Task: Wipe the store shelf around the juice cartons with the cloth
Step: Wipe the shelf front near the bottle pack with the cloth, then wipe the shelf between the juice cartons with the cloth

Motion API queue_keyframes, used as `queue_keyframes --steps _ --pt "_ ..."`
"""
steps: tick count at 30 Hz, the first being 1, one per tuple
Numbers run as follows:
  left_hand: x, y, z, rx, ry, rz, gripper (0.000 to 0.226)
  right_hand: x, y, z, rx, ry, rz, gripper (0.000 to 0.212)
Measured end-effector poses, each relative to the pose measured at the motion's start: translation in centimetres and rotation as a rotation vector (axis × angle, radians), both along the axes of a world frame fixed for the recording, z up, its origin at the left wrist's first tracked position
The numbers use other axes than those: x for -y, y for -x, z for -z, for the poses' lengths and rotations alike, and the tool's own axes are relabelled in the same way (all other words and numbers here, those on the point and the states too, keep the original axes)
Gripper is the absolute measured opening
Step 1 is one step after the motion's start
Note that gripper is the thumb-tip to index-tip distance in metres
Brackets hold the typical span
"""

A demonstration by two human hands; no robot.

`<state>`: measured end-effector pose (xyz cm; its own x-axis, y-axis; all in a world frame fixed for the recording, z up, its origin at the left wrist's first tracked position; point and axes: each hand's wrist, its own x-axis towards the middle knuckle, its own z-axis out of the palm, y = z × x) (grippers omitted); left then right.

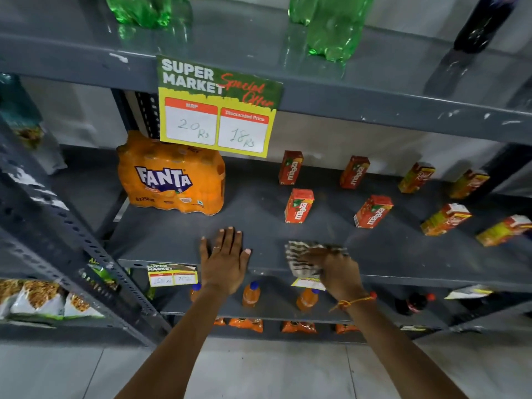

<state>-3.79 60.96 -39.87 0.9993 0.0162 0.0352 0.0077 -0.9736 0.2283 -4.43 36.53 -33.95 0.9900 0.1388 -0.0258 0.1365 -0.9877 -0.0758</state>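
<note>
The grey metal shelf [259,220] carries several small juice cartons standing in two rows: red Maaza ones such as a front carton [298,205] and another [373,212], and yellow-red ones [444,219] further right. My right hand [336,272] presses a striped grey-and-white cloth [299,259] onto the shelf's front edge, in front of the Maaza cartons. My left hand [226,260] lies flat, fingers spread, on the front of the shelf to the left of the cloth, holding nothing.
An orange Fanta multipack [171,180] stands at the shelf's left. A price sign [217,110] hangs from the shelf above, which holds green bottles [331,27]. Below are small orange bottles [251,295] and snack packets [37,300]. A perforated upright [86,254] runs at left.
</note>
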Motion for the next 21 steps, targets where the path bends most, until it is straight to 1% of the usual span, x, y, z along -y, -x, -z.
queue_keyframes --steps 2,3,4,5,7,8,9,11,14,15,18,20,21 --pt "1.6 0.0 -0.2 -0.007 0.006 0.022 0.055 1.5 0.0 -0.7 0.018 0.049 0.181 0.029" --pt "2.3 0.0 -0.4 -0.01 0.008 0.036 0.055 1.8 -0.3 -0.7 0.042 0.059 0.215 0.024" --pt "3.1 0.0 -0.5 -0.01 0.009 0.046 0.055 1.8 -0.8 -0.7 0.075 0.045 0.191 0.022" --pt "3.7 0.0 -0.5 -0.01 0.014 0.051 0.054 1.4 -1.2 -0.5 0.098 -0.001 0.107 0.023" --pt "4.5 -0.1 -0.6 -0.016 0.028 0.051 0.053 -0.3 -1.8 0.1 0.072 -0.095 -0.16 0.032" --pt "4.7 -0.2 -0.5 -0.017 0.032 0.047 0.052 -1.1 -1.9 0.6 0.045 -0.09 -0.263 0.036" --pt "4.8 -0.2 -0.5 -0.014 0.032 0.043 0.052 -1.6 -1.9 1.2 0.034 -0.056 -0.31 0.038" --pt "4.8 -0.3 -0.3 0.0 0.011 0.043 0.051 -0.7 -2.3 1.7 0.046 -0.001 -0.293 0.042" --pt "4.9 -0.1 -0.2 0.002 -0.036 0.05 0.053 3.5 -2.3 1.8 0.023 0.076 -0.118 0.059" --pt "5.0 -0.1 -0.2 -0.003 -0.04 0.05 0.053 5.1 -1.9 2.0 0.018 0.107 -0.032 0.059" --pt "5.6 0.0 -0.3 -0.016 -0.041 0.048 0.055 8.8 0.2 2.0 -0.028 0.165 0.276 0.047" --pt "6.1 0.2 -0.4 -0.018 -0.053 0.053 0.056 9.4 1.2 1.6 -0.015 0.126 0.439 0.045" --pt "6.4 0.2 -0.4 -0.021 -0.061 0.056 0.057 9.0 1.4 1.3 0.019 0.099 0.468 0.047"
